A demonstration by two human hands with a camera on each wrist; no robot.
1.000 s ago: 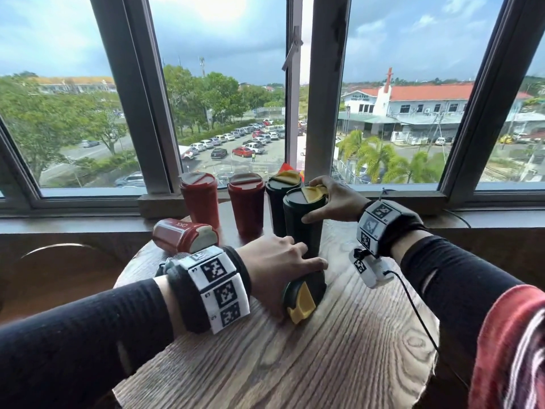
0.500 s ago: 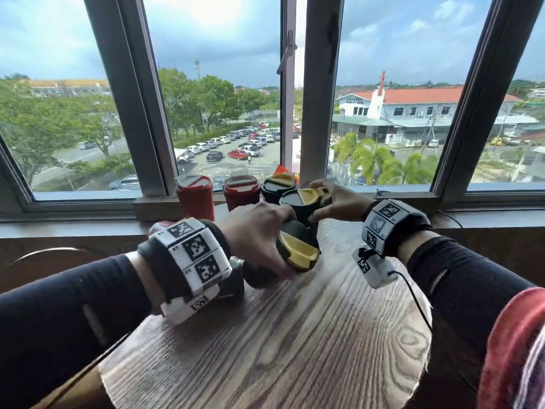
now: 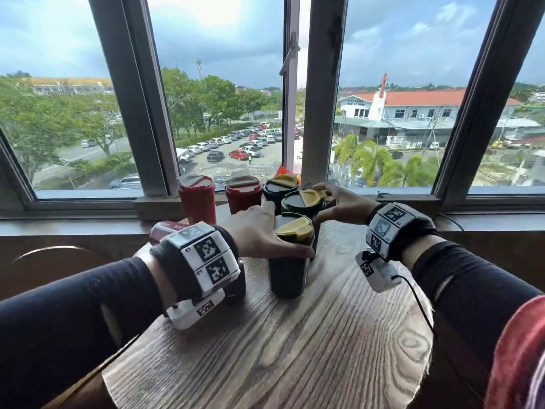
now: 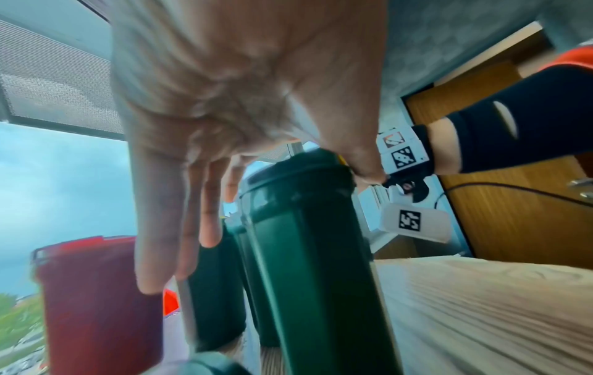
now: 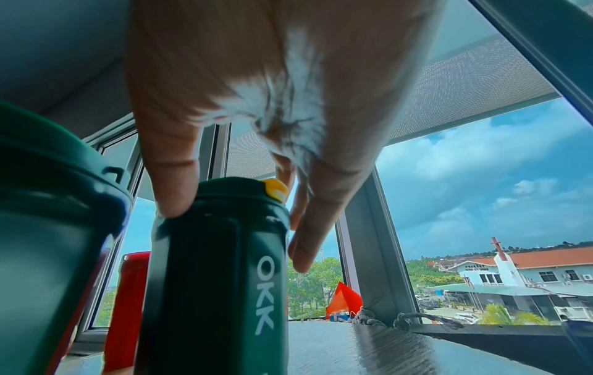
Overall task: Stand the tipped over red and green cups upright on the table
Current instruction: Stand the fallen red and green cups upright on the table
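A dark green cup with a yellow lid flap [image 3: 287, 270] stands upright on the round wooden table [image 3: 295, 349]. My left hand [image 3: 262, 236] holds it just under the lid, thumb across the front, fingers down the far side [image 4: 205, 215]. Behind it, my right hand [image 3: 337, 205] pinches the lid of a second upright green cup [image 3: 303, 202], thumb [image 5: 175, 195] on one side and fingers on the other. A third green cup [image 3: 280, 187] and two red cups [image 3: 196, 203] [image 3: 243, 196] stand at the back. One red cup [image 3: 166, 228] lies tipped behind my left wrist, mostly hidden.
The cups crowd the far edge of the table against the window sill [image 3: 486, 222]. A thin black cable [image 3: 418, 302] hangs from my right wrist over the table's right side. A curved chair back [image 3: 59, 252] is at the left.
My left hand has lifted the green cup that lay on its side and turned it upright onto the table. My right hand has stayed on the other green cup's lid.
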